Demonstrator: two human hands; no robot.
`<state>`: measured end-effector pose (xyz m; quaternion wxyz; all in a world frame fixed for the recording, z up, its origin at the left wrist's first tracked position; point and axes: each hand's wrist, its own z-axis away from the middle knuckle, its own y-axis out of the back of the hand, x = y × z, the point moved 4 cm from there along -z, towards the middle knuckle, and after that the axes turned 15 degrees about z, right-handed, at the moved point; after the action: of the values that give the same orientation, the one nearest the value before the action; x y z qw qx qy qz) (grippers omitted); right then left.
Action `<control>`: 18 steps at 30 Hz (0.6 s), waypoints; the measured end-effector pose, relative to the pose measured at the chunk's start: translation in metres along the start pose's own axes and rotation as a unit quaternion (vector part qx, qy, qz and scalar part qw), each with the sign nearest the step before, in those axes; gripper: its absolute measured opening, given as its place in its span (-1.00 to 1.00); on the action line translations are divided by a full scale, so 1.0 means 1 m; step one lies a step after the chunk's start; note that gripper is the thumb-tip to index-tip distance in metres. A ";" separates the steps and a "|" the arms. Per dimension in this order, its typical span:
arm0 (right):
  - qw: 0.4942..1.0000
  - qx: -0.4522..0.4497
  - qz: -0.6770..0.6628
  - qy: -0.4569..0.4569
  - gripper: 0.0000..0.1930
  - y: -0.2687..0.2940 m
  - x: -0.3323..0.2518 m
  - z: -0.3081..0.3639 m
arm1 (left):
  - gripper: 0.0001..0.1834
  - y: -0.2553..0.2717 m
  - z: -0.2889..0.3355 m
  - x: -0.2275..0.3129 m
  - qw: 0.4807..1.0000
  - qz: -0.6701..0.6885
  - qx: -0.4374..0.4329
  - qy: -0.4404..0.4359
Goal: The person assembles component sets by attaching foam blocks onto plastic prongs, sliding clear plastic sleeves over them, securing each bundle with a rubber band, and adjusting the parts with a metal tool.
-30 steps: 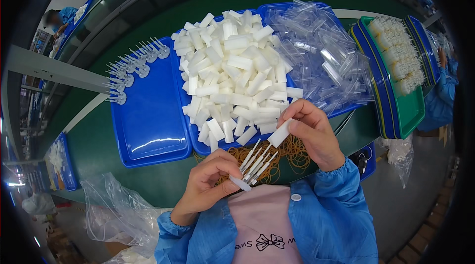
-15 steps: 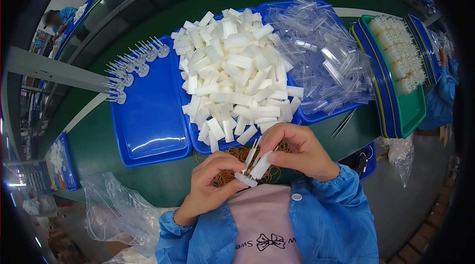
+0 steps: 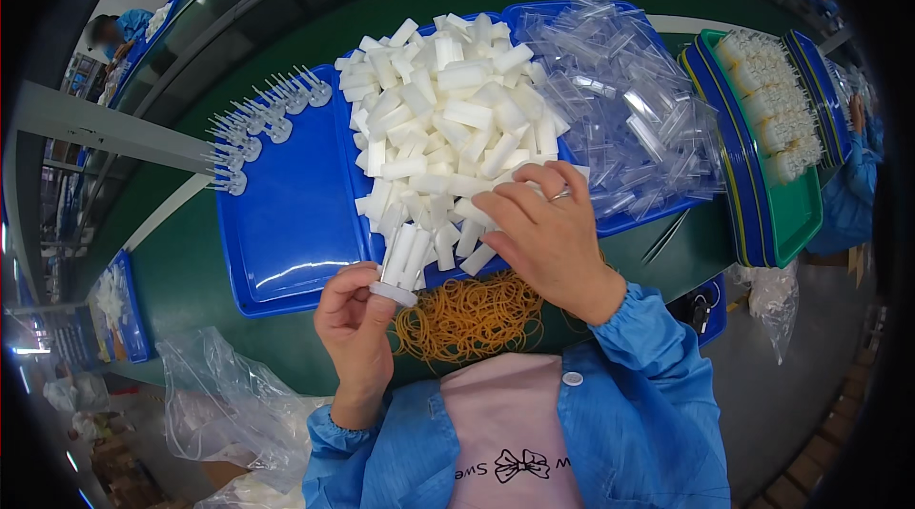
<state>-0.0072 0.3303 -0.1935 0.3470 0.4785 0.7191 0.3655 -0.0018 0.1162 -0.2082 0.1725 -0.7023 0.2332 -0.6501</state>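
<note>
Evidently, the left hand (image 3: 358,316) pinches the pronged piece (image 3: 404,262) by its round base (image 3: 394,295), which leaves the prongs free near the heaped white blocks (image 3: 448,118), where the right hand (image 3: 551,242) curls half-open (whether gripping one, I cannot tell).

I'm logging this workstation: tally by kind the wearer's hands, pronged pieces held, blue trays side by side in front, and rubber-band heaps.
Hands: 2 (left hand, right hand)
Held pronged piece: 1
Blue trays: 3
Rubber-band heap: 1
Total: 7
</note>
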 end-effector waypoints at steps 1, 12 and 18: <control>0.999 0.002 0.041 0.027 -0.62 -0.005 -0.002 0.001 | -0.75 0.002 0.000 0.000 1.000 0.000 0.000 0.000; 0.852 -0.063 -0.478 -0.206 -0.89 0.029 0.030 -0.003 | -0.86 -0.025 0.003 0.023 0.938 -0.239 -0.226 -0.107; 0.843 -0.098 -0.502 -0.166 -0.88 0.029 0.028 -0.005 | -0.78 -0.038 0.006 0.025 0.916 -0.271 -0.268 -0.126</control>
<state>-0.0071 0.3637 -0.1701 0.6423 0.0693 0.7529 0.1256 0.0092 0.1337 -0.1675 -0.1770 -0.8346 0.1756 -0.4911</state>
